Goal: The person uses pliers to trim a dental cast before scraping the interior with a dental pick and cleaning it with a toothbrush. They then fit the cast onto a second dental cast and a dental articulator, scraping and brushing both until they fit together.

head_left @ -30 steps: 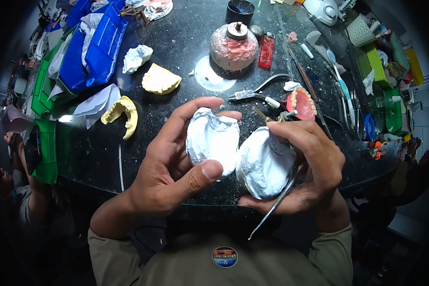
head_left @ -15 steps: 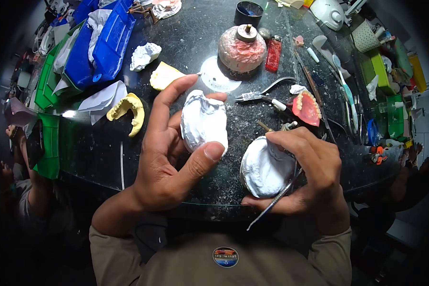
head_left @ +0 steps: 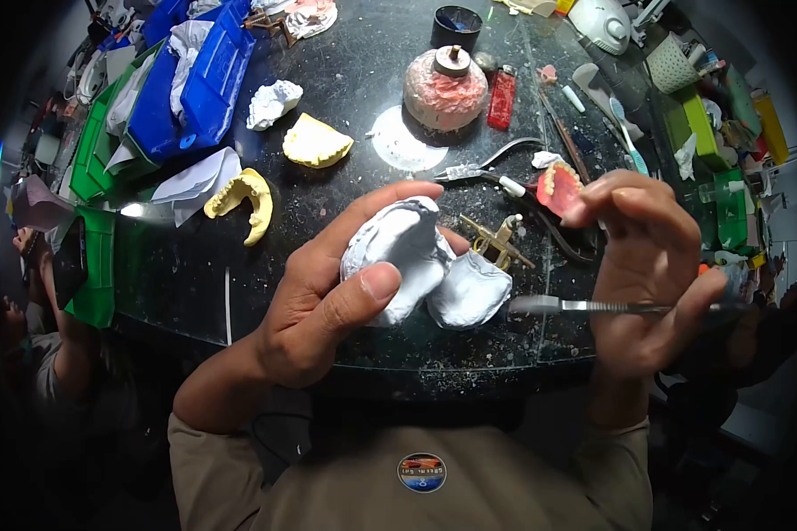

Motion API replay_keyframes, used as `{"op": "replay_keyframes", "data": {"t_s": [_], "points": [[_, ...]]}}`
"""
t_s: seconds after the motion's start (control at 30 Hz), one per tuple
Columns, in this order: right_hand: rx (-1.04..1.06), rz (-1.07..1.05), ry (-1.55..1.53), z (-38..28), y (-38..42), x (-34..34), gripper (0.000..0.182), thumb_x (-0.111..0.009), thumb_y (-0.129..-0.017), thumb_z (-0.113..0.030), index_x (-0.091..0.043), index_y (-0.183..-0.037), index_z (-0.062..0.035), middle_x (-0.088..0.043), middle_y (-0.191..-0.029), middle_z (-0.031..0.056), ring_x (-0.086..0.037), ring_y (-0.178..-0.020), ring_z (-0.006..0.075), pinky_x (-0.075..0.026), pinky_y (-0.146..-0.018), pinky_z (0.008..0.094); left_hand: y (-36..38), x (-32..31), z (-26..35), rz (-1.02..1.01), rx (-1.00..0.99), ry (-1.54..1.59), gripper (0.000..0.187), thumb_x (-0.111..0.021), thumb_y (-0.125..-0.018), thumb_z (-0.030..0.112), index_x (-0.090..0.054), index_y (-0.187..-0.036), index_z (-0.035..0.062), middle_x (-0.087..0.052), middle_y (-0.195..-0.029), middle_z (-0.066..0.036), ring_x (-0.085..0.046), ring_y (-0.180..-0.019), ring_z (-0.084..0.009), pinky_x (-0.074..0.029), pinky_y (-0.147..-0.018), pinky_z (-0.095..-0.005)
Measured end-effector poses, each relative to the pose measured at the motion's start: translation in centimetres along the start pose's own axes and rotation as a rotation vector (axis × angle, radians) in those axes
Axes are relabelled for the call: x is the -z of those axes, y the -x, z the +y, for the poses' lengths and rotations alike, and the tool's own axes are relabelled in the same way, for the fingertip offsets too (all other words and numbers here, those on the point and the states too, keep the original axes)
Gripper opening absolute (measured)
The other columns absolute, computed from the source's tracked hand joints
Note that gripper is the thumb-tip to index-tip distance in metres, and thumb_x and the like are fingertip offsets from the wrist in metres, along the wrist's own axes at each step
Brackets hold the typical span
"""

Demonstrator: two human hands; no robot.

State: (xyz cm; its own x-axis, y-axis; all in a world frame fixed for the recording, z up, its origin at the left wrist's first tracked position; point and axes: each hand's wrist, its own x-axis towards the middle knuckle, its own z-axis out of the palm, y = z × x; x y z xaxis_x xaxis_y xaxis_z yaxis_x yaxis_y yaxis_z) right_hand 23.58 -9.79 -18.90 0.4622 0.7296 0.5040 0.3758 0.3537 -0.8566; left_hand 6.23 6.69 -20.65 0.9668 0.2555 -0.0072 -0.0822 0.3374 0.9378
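Note:
A white plaster dental cast (head_left: 407, 252) is in my left hand (head_left: 323, 301), thumb on its near face and fingers behind it. Just right of it a second white cast (head_left: 471, 292) rests on the table against a brass articulator (head_left: 502, 241), partly covered by the first. My right hand (head_left: 642, 274) is raised with its fingers curled. A metal wax knife (head_left: 584, 306) lies across its palm by the thumb, broad blade pointing left. The index fingertip overlaps the edge of a pink denture (head_left: 558, 188) in this view.
Yellow casts (head_left: 317, 142) lie left of centre. A pink-smeared spirit burner (head_left: 445, 88), a red lighter (head_left: 501, 99) and pliers (head_left: 483, 168) are behind. Blue bins (head_left: 217, 80) stand at left, a toothbrush (head_left: 627, 133) at right. White crumbs litter the dark tabletop (head_left: 283, 305).
My right hand has let go of the second cast and moved up and right, keeping the wax knife. The second cast now sits farther back; my left hand has tilted and shifted the first cast.

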Motion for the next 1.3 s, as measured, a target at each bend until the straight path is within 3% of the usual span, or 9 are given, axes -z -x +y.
{"op": "replay_keyframes", "data": {"t_s": [0.03,0.17,0.27,0.4,0.63,0.8,1.0,1.2,1.3], "points": [[-0.004,-0.022,-0.083,0.2,0.0,-0.4,0.078,-0.010,-0.098,-0.060,-0.054,-0.110,0.0025,-0.055,-0.093,0.0179,-0.057,-0.063,0.0193,-0.050,-0.061,0.0288,0.1,-0.2,0.0,-0.016,0.013,0.019,0.060,-0.050,-0.095,0.029,-0.032,-0.142,-0.0034,-0.059,-0.121,-0.017,-0.055,-0.115,-0.0201,-0.040,-0.100,-0.0326],[0.028,-0.225,-0.040,0.2,0.1,-0.4,0.060,-0.033,-0.097,-0.054,-0.059,-0.095,0.0009,-0.059,-0.098,0.0218,-0.066,-0.069,0.0234,-0.059,-0.064,0.0331,0.4,-0.9,0.6,-0.059,0.057,0.015,0.061,-0.049,-0.094,0.029,-0.031,-0.143,-0.0041,-0.058,-0.123,-0.016,-0.054,-0.115,-0.0202,-0.038,-0.100,-0.0320],[0.171,-0.238,0.075,0.0,-0.3,-0.7,0.017,-0.064,-0.091,-0.013,-0.058,-0.098,0.0015,-0.061,-0.104,0.0261,-0.069,-0.080,0.0268,-0.060,-0.073,0.0374,0.4,-0.8,0.6,-0.091,0.031,-0.056,0.061,-0.049,-0.094,0.027,-0.032,-0.143,-0.0040,-0.056,-0.124,-0.016,-0.053,-0.116,-0.0201,-0.038,-0.101,-0.0314],[0.102,-0.162,0.056,-0.2,0.6,-1.6,0.015,-0.065,-0.087,0.001,-0.057,-0.099,0.0010,-0.064,-0.099,0.0226,-0.070,-0.082,0.0264,-0.060,-0.073,0.0356,0.4,-0.6,0.3,-0.122,-0.005,-0.101,0.060,-0.049,-0.093,0.025,-0.033,-0.142,-0.0039,-0.054,-0.125,-0.016,-0.051,-0.118,-0.0205,-0.037,-0.101,-0.0319],[0.202,-0.193,0.219,-0.3,0.4,-1.6,0.015,-0.068,-0.086,-0.003,-0.058,-0.097,-0.0013,-0.067,-0.094,0.0188,-0.070,-0.081,0.0230,-0.060,-0.071,0.0327,0.5,-0.8,0.5,-0.133,0.024,-0.094,0.060,-0.048,-0.093,0.024,-0.032,-0.143,-0.0036,-0.052,-0.127,-0.017,-0.049,-0.119,-0.0212,-0.037,-0.101,-0.0327],[0.217,-0.150,0.212,-0.2,0.7,-2.0,0.020,-0.072,-0.078,0.005,-0.065,-0.096,-0.0001,-0.070,-0.092,0.0173,-0.071,-0.084,0.0229,-0.059,-0.072,0.0317,0.4,-0.5,0.3,-0.158,0.019,-0.114,0.060,-0.048,-0.093,0.025,-0.031,-0.143,-0.0038,-0.051,-0.128,-0.018,-0.049,-0.119,-0.0218,-0.037,-0.101,-0.0331],[0.342,-0.137,0.191,0.7,0.2,-2.2,0.016,-0.071,-0.079,0.005,-0.065,-0.093,0.0026,-0.069,-0.090,0.0180,-0.071,-0.085,0.0268,-0.060,-0.073,0.0343,0.4,-0.6,0.2,-0.165,-0.011,-0.086,0.058,-0.047,-0.094,0.023,-0.031,-0.143,-0.0041,-0.050,-0.131,-0.019,-0.049,-0.121,-0.0227,-0.037,-0.103,-0.0346],[0.296,-0.169,0.241,0.2,0.3,-2.1,0.012,-0.067,-0.085,0.000,-0.059,-0.094,0.0006,-0.068,-0.093,0.0185,-0.070,-0.089,0.0293,-0.059,-0.077,0.0378,0.3,-0.8,0.2,-0.162,-0.015,-0.074,0.057,-0.048,-0.095,0.022,-0.030,-0.143,-0.0039,-0.046,-0.135,-0.020,-0.046,-0.126,-0.0245,-0.035,-0.105,-0.0365],[0.320,-0.137,0.237,0.7,0.6,-2.2,0.017,-0.071,-0.078,0.006,-0.065,-0.094,0.0030,-0.069,-0.092,0.0176,-0.071,-0.084,0.0274,-0.060,-0.071,0.0339,0.4,-0.9,0.2,-0.154,-0.013,-0.100,0.057,-0.047,-0.095,0.022,-0.030,-0.143,-0.0041,-0.046,-0.135,-0.020,-0.046,-0.126,-0.0242,-0.036,-0.105,-0.0365]]}}
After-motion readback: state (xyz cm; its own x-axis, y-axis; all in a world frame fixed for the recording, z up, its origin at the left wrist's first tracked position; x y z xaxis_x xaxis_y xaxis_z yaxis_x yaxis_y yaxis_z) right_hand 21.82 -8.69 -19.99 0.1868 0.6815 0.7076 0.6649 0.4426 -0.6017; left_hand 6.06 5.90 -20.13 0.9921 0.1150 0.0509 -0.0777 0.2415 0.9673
